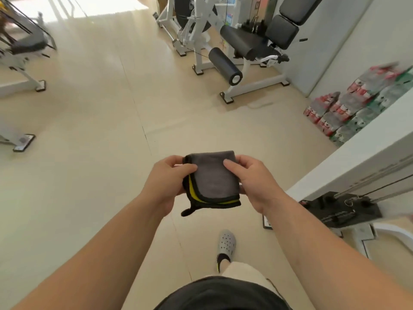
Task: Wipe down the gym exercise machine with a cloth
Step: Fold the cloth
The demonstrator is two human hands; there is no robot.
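Nearest, a shoe (226, 243) stood on the pale floor (100, 153) below the person's forearms. Just beyond it, in the near middle, the cloth (214, 177) was held up between both hands, well apart from any equipment. The left hand (166, 177) pinched its left edge, thumb on top and fingers curled beneath. The right hand (252, 182) gripped the right edge the same way, thumb pressed on the grey face. The cloth was folded into a small pad, grey outside, with a yellow layer and black hem showing at the near-left corner, where a loose tag hung down. It looked light, soft and limp, probably a plush weave that grips rather than slides. It should handle best as a folded pad under a flat palm, or pinched at the hemmed edges for refolding; held by one corner it would likely fall open. At near right stood a weight stack (342, 211) on a white frame. Farther right, packs of bottles (357, 101) lay stacked by the wall. Far off, right of centre, was a white leg machine (234, 50) with black pads, and a bench (24, 48) at far left. No wiping had begun, I judged, and which machine was meant could not be told.
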